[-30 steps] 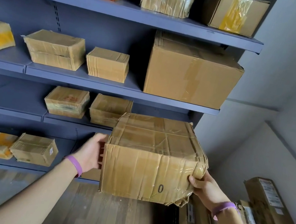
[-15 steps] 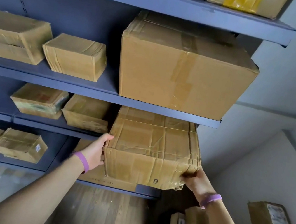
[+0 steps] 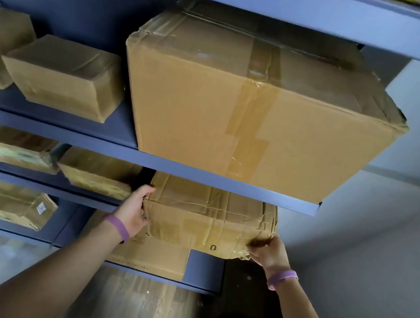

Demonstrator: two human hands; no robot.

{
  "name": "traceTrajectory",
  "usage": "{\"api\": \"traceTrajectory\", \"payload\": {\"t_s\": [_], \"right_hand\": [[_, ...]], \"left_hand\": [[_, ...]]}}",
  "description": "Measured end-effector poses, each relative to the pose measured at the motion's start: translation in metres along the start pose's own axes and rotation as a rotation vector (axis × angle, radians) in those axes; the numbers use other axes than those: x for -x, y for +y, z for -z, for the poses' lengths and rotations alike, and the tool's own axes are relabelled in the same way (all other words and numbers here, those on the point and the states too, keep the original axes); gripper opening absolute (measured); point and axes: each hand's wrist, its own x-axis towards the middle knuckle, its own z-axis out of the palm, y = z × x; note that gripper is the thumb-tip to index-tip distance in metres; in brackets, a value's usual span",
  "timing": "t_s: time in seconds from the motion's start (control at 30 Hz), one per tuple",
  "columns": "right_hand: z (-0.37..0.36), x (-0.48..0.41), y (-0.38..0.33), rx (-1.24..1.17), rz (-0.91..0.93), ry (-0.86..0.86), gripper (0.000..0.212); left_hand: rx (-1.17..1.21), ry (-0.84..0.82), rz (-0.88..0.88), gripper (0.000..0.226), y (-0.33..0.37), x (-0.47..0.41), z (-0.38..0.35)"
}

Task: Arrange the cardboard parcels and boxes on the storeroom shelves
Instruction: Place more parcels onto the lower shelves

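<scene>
Gripped the crumpled taped box at its left face with the left hand, curled round the upper corner. Pinched its lower right corner tight with the right hand. Held the box partly tucked under the shelf board carrying a large box, just beside a smaller parcel

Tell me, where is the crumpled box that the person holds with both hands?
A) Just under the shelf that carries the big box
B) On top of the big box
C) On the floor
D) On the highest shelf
A: the crumpled box, gripped by the left hand and the right hand, is right below the shelf on which the big box stands.
</scene>
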Motion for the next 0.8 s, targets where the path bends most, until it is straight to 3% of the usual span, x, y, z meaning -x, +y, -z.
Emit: {"api": "traceTrajectory", "payload": {"t_s": [0.33, 0.8], "right_hand": [[-0.013, -0.055, -0.004, 0.045, 0.021, 0.048, 0.027], [-0.008, -0.069, 0.015, -0.033, 0.024, -0.029, 0.049]], "left_hand": [[-0.071, 0.018, -0.129, 0.018, 0.007, -0.038, -0.026], [-0.118, 0.032, -0.130, 0.033, -0.002, -0.049, -0.020]]}}
